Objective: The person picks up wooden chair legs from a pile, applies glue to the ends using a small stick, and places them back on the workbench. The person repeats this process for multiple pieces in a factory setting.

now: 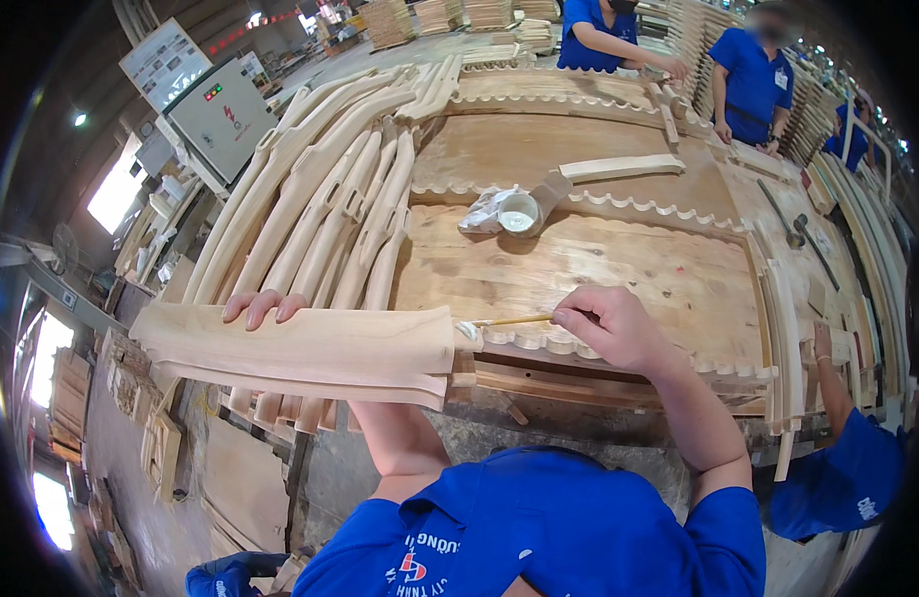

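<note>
My left hand point(265, 306) is wrapped over the far edge of pale wooden slats point(300, 343), which look stacked and jut out toward me past the table. Only its fingers show; the rest is hidden under the wood. In my right hand point(611, 323) is a thin yellowish stick point(519, 319), pinched between thumb and fingers. Its left tip touches a white, glue-like smear point(467, 330) at the slats' right end, where a narrower tongue of wood sticks out. Farther off, a white cup point(519, 215) with pale contents stands beside a crumpled whitish wrapping point(487, 211).
Long shaped wooden pieces point(325, 189) lie piled on the left. Scalloped wooden rails point(668, 207) cross the plywood table point(579, 264). A loose slat point(623, 167) lies beyond the cup. A hammer point(800, 227) rests at right. Co-workers in blue shirts point(753, 80) stand around.
</note>
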`<act>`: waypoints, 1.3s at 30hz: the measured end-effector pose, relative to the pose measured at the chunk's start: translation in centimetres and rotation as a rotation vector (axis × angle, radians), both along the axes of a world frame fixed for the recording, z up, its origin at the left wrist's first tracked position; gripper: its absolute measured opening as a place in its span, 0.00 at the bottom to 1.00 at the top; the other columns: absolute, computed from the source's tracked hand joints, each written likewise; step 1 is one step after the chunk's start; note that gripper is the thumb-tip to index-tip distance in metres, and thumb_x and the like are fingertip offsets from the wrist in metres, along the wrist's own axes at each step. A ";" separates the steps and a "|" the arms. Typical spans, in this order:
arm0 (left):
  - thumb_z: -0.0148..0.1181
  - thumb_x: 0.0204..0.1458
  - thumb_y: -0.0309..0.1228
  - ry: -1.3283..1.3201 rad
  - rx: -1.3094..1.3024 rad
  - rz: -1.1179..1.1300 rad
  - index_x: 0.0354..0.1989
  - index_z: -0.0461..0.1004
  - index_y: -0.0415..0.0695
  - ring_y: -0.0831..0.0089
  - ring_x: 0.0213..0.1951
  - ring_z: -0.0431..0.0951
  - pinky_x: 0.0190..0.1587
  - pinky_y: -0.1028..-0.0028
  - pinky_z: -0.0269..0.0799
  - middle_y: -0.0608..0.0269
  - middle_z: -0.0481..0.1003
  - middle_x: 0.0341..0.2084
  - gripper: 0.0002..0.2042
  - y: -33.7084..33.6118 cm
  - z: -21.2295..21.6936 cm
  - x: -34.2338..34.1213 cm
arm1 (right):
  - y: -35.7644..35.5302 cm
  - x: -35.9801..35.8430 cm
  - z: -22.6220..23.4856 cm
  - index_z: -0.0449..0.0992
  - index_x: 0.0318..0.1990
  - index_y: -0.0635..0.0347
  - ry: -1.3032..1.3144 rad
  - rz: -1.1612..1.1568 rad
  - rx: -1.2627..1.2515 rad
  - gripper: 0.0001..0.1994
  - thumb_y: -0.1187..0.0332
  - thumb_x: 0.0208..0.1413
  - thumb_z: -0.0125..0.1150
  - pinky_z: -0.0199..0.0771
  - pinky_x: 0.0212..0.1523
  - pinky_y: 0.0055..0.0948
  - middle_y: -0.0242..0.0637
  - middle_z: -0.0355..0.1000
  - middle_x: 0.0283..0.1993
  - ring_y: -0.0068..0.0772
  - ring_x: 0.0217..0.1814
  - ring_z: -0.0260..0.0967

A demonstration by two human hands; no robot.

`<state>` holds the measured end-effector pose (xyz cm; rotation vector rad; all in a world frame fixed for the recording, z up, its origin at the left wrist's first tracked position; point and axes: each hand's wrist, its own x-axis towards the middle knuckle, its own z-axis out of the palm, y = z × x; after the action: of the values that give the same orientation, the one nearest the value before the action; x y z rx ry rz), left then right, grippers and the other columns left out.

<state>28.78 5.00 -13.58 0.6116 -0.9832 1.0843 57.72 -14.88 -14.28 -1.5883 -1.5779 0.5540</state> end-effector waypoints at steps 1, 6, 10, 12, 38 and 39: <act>0.74 0.29 0.34 0.027 0.013 -0.004 0.49 0.65 0.53 0.74 0.47 0.66 0.52 0.70 0.59 0.67 0.68 0.40 0.34 0.2 -0.1 -0.7 | -0.2 -0.3 -0.1 0.78 0.31 0.60 -0.012 -0.019 0.061 0.10 0.63 0.54 0.55 0.68 0.33 0.32 0.40 0.74 0.28 0.39 0.30 0.69; 0.73 0.32 0.36 -0.014 -0.012 0.002 0.49 0.65 0.53 0.72 0.46 0.66 0.52 0.70 0.59 0.66 0.68 0.39 0.31 0.6 -0.4 -1.4 | -0.7 -1.3 -1.0 0.77 0.28 0.59 -0.115 -0.129 0.276 0.06 0.67 0.51 0.59 0.67 0.30 0.32 0.37 0.71 0.25 0.37 0.28 0.68; 0.76 0.25 0.36 -0.044 0.010 0.037 0.50 0.63 0.52 0.71 0.47 0.66 0.53 0.69 0.57 0.65 0.68 0.39 0.37 -0.1 0.4 -0.4 | -1.0 -1.5 -1.5 0.76 0.27 0.59 -0.152 -0.131 0.366 0.04 0.69 0.49 0.60 0.66 0.28 0.32 0.37 0.70 0.23 0.36 0.26 0.67; 0.78 0.20 0.36 -0.044 -0.011 0.075 0.51 0.62 0.51 0.71 0.47 0.66 0.54 0.68 0.57 0.64 0.67 0.41 0.42 -0.1 0.5 -0.4 | -1.3 -1.4 -1.2 0.76 0.27 0.59 -0.130 -0.116 0.339 0.04 0.69 0.49 0.60 0.66 0.27 0.31 0.36 0.70 0.23 0.36 0.26 0.67; 0.80 0.13 0.39 -0.016 -0.019 0.121 0.53 0.60 0.50 0.70 0.50 0.66 0.54 0.65 0.58 0.63 0.68 0.44 0.49 -0.8 0.0 1.8 | -3.0 -1.5 -2.6 0.77 0.29 0.61 -0.139 -0.086 0.193 0.08 0.67 0.51 0.57 0.66 0.26 0.31 0.39 0.71 0.24 0.39 0.25 0.67; 0.80 0.13 0.39 0.008 -0.011 0.137 0.54 0.60 0.50 0.70 0.50 0.66 0.54 0.65 0.57 0.63 0.68 0.44 0.50 -0.8 0.1 1.9 | -3.2 -1.4 -2.4 0.77 0.29 0.59 -0.143 -0.088 0.161 0.08 0.65 0.51 0.57 0.67 0.27 0.32 0.38 0.72 0.25 0.40 0.26 0.68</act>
<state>30.63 4.16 -13.48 0.6810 -0.9384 1.2064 56.32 -18.06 -16.70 -1.5951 -1.6054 0.2639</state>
